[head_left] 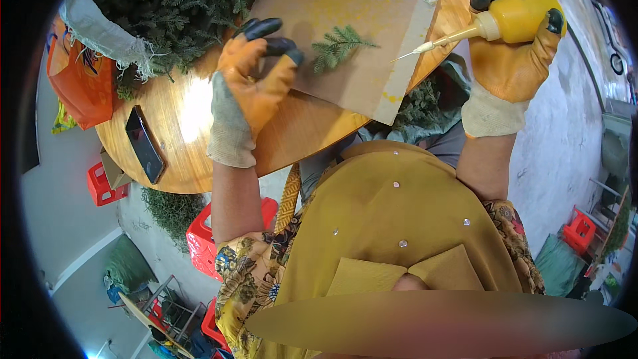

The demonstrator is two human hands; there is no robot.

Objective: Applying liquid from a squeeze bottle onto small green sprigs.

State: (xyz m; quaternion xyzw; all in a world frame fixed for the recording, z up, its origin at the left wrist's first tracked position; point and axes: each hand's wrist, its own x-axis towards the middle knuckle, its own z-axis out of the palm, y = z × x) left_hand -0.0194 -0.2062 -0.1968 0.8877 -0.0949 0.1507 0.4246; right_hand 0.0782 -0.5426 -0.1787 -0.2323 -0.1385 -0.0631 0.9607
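My right hand, in an orange glove with dark fingertips, is wrapped round a yellow squeeze bottle. The bottle lies tilted, and its long thin nozzle points left and down over the edge of a cardboard sheet. On that sheet lies a small green fir sprig, apart from both hands. Just left of the sprig is my left hand, gloved the same way, its fingers bent but apart and slightly blurred, with nothing seen between them. Yellow specks dot the cardboard.
A big heap of green fir branches covers the table's far left, beside a white woven sack. A phone lies on the round wooden table. An orange bag hangs at the left. Red stools stand below.
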